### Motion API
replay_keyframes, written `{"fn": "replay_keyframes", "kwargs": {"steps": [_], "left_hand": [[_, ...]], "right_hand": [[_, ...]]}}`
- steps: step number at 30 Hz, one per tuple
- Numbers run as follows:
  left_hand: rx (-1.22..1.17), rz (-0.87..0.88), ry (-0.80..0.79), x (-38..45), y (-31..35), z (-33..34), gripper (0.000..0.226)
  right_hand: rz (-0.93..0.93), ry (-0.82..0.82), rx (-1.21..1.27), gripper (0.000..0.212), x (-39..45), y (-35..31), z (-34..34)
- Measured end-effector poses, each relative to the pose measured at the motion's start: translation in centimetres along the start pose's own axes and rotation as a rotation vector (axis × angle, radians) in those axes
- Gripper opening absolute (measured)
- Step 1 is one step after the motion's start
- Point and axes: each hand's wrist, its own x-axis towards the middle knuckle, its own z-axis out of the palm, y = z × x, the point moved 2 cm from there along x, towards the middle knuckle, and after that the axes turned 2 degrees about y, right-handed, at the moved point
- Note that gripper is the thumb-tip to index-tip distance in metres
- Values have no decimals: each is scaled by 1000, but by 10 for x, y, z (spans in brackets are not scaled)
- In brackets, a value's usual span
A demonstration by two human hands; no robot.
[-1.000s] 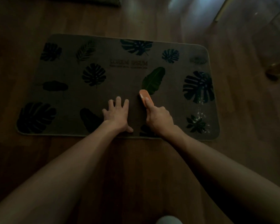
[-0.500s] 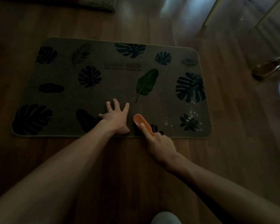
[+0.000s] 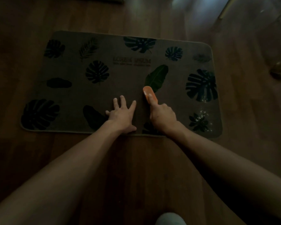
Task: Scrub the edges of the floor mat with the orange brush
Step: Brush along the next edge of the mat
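I am kneeling on the wooden floor [image 3: 136, 159] in a dark room. The floor mat [image 3: 123, 82] with leaf pictures is lying flat in front of me. My left hand [image 3: 122, 114] is pressing flat on the mat with the fingers spread, near the close edge. My right hand [image 3: 162, 116] is gripping the orange brush [image 3: 148, 94], with one finger lying along its top. The brush is sitting on the mat, a bit in from the close edge. Little white specks [image 3: 201, 117] are showing near the right corner. I think most of the edges are waiting to be scrubbed.
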Motion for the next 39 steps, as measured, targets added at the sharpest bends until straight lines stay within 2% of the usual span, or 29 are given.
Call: {"fn": "replay_keyframes", "kwargs": {"steps": [4,10,14,17,22,25,29,35,39], "left_hand": [[-21,-29,3,-2,-2,1,113],[-15,-85,42,-11,16,3,105],[-4,-4,82,-18,24,16,91],[-4,46,83,-17,20,17,88],[-34,77,25,-19,17,11,89],[-32,82,-18,-18,22,8,94],[-44,43,-56,-14,31,7,96],[-15,-18,7,-11,49,14,106],[-20,-65,-7,-9,59,10,106]], "right_hand": [[-95,-18,-51,76,-43,10,16],[-105,-90,-88,71,-98,18,42],[-135,-73,-140,72,-113,29,41],[-101,-31,-130,75,-108,44,33],[78,38,-56,75,-106,75,28],[131,40,4,73,-98,70,31],[113,-2,118,76,-80,56,34],[133,-14,84,81,-38,51,12],[86,-18,31,79,-60,56,2]]}}
